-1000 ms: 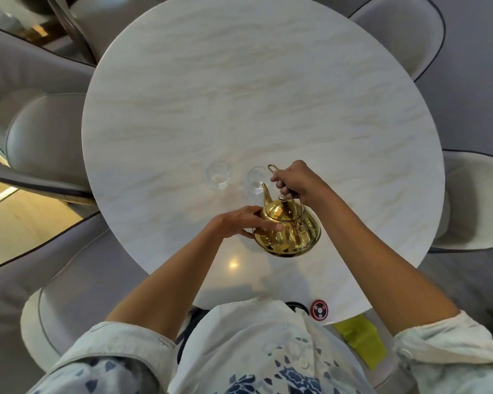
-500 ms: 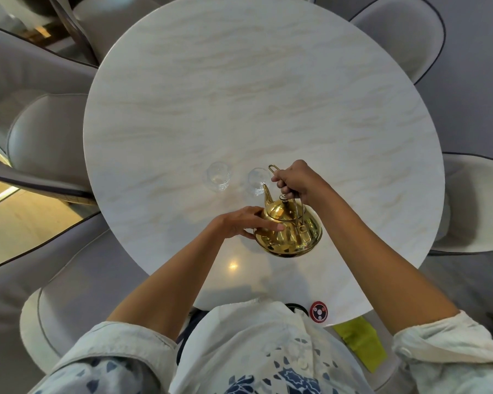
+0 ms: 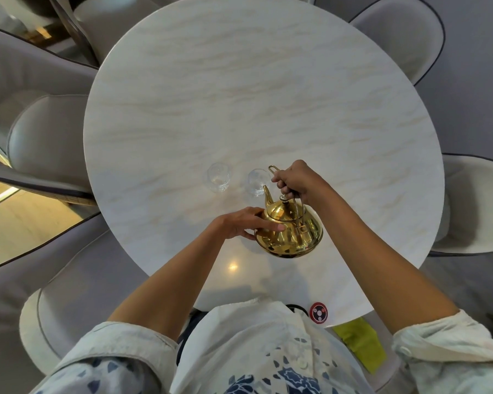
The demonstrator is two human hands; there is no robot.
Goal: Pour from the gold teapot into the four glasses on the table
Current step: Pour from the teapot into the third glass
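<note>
My right hand [image 3: 295, 180] was clamped on the handle of the gold teapot [image 3: 289, 231], held tilted above the round worktop [image 3: 268, 95], spout over the nearer glass [image 3: 257, 182]. My left hand [image 3: 241, 226] lay flat against the teapot's side, fingers together. A second glass [image 3: 218, 177] stood just left.

Bare table [image 3: 268, 81] beyond two glasses [image 3: 218, 177] beside the teapot [image 3: 289, 234] spout.

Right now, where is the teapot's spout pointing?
In the head view the gold teapot, held by both hands near the table's near edge, has its spout at the rim of the right-hand glass.
</note>
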